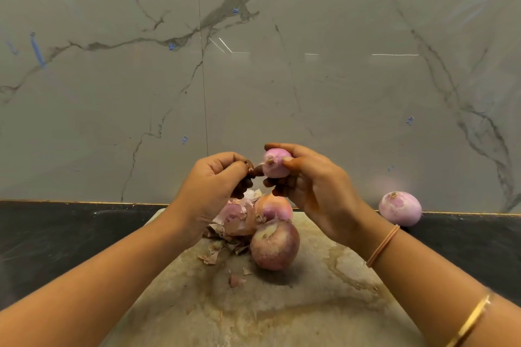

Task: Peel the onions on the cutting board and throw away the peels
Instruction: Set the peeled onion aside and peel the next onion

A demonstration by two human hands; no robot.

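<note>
Against a marble wall (338,79), over the board (282,307) on the dark table (70,234), we cup a small onion (277,165) in our right hand (315,189) at mid-frame. Our left hand (211,183) pinches a dry peel (249,165) at the onion's tip. The bulb seems firm and slick and the peel papery, so we'd grip near the root.

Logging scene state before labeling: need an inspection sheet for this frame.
Surface: stained board on dark counter.
Job's things: held onion above board, mostly peeled; three onions on board, skins partly on; counter onion at right, off board.
Clutter: peels loose on board.
Hands: left hand pinches peel bit beside held onion; right hand grips held onion.
Cables: nothing seen.
Surroundings: marble wall behind.
</note>
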